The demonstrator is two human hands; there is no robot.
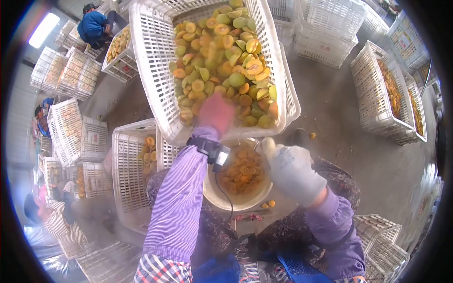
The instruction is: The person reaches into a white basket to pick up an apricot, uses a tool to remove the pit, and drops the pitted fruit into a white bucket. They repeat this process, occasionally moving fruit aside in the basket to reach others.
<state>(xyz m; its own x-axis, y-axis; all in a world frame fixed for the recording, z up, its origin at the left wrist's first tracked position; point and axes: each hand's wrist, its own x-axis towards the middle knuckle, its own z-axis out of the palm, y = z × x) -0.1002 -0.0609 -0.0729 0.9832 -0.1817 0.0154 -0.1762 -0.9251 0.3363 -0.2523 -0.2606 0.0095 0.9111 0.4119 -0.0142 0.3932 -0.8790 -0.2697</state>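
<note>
My left hand (217, 113), smeared by motion, reaches over the near edge of a white plastic crate (149, 70) full of fruit halves (207, 61) that look like apricots, green-skinned with orange flesh. Its fingers are over the fruit and blurred. A whitish glove covers my right hand (293, 172), which is closed beside the bucket rim; a thin metallic edge shows by its thumb, but I cannot tell what it grips. Below the crate, between my knees, stands a pale round bucket (213, 197) with orange pitted fruit pieces (244, 174) inside.
At left stands another white crate (123, 174) holding some fruit. Crates of orange fruit (389, 89) sit at right, with stacked crates (325, 33) behind. People (96, 26) sit among crates on the left. Loose fruit (268, 204) lies near the bucket.
</note>
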